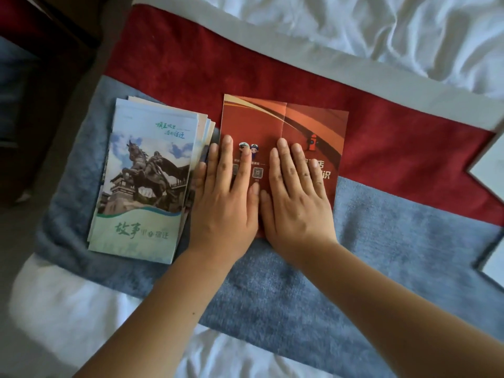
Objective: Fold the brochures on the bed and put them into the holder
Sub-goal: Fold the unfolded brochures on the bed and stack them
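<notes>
Yr left hand (223,205) & right hand (296,205) press flat, fingers straight, gripping nothing, on the red brochure (311,124) just right of the statue-cover stack (144,181), its center crease running away from you btwn them.

My left hand (226,203) and right hand (294,205) lie flat over the lower half of the red brochure (300,124). I can't see its near edge, and the title is half covered. Its print by the codes is too small to read. Of the stack (144,173) I see only the top cover and page edges. At 3 o'clock the frame cuts off a white thing (491,165).
</notes>
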Demonstrator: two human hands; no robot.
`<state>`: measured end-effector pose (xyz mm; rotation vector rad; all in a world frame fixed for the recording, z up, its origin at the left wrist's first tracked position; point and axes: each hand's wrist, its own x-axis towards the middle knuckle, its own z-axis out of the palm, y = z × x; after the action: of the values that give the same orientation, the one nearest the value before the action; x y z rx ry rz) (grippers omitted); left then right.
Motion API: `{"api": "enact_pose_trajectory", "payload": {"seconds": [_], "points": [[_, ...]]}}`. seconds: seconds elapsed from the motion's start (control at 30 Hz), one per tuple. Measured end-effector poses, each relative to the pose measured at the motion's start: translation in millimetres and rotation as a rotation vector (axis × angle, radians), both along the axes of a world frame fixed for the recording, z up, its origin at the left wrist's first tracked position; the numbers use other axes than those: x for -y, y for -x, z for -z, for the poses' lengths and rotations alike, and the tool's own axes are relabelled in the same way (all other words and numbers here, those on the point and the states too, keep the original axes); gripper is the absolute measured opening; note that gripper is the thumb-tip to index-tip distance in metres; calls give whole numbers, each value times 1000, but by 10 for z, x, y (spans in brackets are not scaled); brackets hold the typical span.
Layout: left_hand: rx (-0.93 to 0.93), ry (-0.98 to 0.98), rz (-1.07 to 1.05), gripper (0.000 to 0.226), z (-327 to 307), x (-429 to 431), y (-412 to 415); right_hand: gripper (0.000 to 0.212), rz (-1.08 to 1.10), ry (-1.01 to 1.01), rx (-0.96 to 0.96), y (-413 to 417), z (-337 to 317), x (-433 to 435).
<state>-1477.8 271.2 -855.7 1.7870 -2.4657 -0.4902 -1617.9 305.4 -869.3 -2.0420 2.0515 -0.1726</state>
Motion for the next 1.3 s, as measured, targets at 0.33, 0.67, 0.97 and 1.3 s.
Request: {"api": "enact_pose_trajectory", "payload": {"seconds": [0.33,0.67,0.97,1.3], "points": [[41,26,78,62,65,-619,670,62,64,3,-1,729,-62,-683],[40,-22,159,68,71,-1247,1352,75,282,-39,-70,1305,-70,-1434],[-72,-38,103,68,37,-1265,1426,72,338,-44,17,1406,-64,-1501],[8,22,95,67,53,-1113,1589,61,394,19,141,1463,-137,-1384]]}}
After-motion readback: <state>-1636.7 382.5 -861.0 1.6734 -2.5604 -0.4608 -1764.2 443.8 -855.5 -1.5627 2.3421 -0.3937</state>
